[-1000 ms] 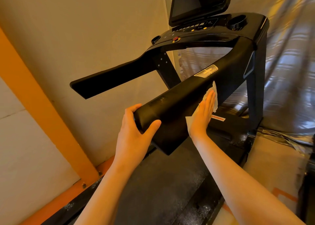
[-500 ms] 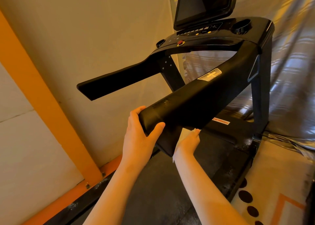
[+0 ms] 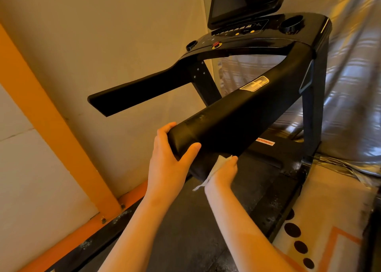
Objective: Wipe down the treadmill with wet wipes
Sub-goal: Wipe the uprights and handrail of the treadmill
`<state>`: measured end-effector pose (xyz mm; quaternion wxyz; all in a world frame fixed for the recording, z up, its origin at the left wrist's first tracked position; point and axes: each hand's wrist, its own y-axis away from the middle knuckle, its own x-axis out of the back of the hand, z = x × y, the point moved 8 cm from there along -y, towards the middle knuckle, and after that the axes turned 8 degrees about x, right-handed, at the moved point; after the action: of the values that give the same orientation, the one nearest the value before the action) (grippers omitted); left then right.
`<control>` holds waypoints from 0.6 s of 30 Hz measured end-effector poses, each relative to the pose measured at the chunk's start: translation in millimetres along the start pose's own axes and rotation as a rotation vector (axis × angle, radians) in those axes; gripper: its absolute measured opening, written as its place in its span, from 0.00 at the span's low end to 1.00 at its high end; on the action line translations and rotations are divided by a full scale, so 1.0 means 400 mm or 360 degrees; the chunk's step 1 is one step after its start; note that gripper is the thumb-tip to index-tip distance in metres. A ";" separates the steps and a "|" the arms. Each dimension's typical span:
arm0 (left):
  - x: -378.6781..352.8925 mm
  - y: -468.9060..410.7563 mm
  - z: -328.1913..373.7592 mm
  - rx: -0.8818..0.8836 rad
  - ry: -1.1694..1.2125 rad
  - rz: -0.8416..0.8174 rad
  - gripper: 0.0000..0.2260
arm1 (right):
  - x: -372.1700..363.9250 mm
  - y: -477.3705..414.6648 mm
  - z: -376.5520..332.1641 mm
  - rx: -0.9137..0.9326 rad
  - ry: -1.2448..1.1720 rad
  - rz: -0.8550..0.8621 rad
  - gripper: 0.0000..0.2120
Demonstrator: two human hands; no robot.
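Dropped from the treadmill handrail (image 3: 237,117)'s side, the right hand (image 3: 223,174) pinches the wet wipe (image 3: 220,161) in curled fingers beneath it. The left hand (image 3: 167,160) wraps fingers and thumb round the rail's end.

Beige wall (image 3: 103,34) from 9 to 12 o'clock. Orange beam (image 3: 41,98) slants across it at 9, meeting an orange rail (image 3: 82,230) at 7. Creased silver sheeting (image 3: 354,86) at 2. Pale mat (image 3: 329,205) with black dots (image 3: 291,229) at 4. Warm yellow light.

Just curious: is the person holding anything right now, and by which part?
The left hand grips the handrail by its near end. The right hand holds a wet wipe against the rail's underside, one end hanging loose.
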<state>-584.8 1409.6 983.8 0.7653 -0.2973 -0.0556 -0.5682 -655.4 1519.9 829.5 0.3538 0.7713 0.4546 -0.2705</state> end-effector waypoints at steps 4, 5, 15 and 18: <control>0.000 0.000 0.004 0.0005 -0.0024 -0.0017 0.30 | 0.011 -0.096 -0.066 0.0053 0.0172 0.0067 0.26; 0.000 0.000 0.006 0.0005 -0.0039 -0.0017 0.29 | 0.013 -0.107 -0.085 0.0104 0.0189 0.0096 0.24; 0.000 0.001 0.010 -0.0033 -0.0059 -0.0023 0.30 | -0.054 0.099 -0.075 0.0737 0.1020 -0.0184 0.32; 0.001 0.005 0.005 -0.0066 -0.0017 -0.0044 0.30 | -0.073 0.148 -0.073 0.1223 0.1457 -0.0154 0.35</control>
<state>-582.2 1410.5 984.6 0.7507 -0.3153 -0.0520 -0.5782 -612.7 1508.3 886.3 -0.1949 0.8606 0.4651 -0.0714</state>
